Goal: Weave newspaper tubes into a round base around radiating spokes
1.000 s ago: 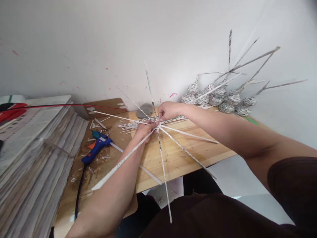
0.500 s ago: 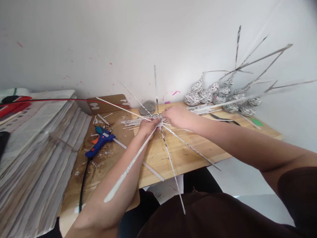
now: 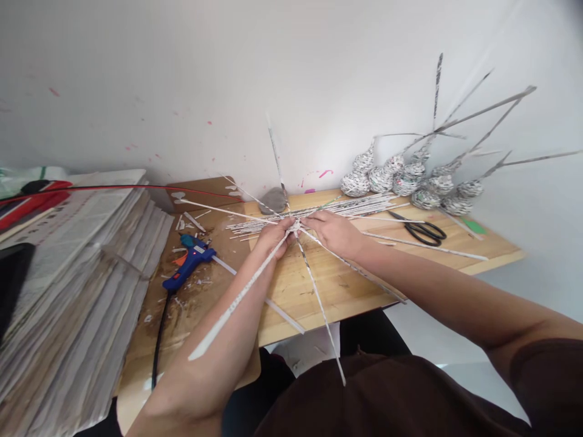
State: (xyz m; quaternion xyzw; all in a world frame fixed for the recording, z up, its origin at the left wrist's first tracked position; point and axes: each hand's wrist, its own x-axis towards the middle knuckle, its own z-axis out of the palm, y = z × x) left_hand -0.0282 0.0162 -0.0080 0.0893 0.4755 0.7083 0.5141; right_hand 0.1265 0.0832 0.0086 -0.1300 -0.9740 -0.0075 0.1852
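Pale yellow wood makes up the table (image 3: 291,291), which sits against a white wall (image 3: 182,73) with pink spots. Its front edge stops above the person's lap, and its right end stops near the big woven shapes. Between the hands and the front edge, a patch of wood shows with small dark marks. On the left, a tall stack of newspapers (image 3: 104,273) takes up lots of room, its sides wavy like folded cloth.

A paper star (image 3: 295,227) is held over the middle of the table. Its thin, round paper legs poke out many ways: one up toward the wall, one over the left arm, one past the front edge. The left hand (image 3: 276,235) grips the star's middle, thumb on top. The right hand (image 3: 334,232) has its fingers at the other side of that middle, but I cannot tell if they pinch it.

Behind the hands lies a pile of paper sticks (image 3: 364,206), and black scissors (image 3: 415,224) lie to the right. Bumpy woven shapes (image 3: 403,184), fat below and small on top, stand by the wall. A blue glue gun (image 3: 194,261) lies on a brown board (image 3: 228,243) with paper scraps.
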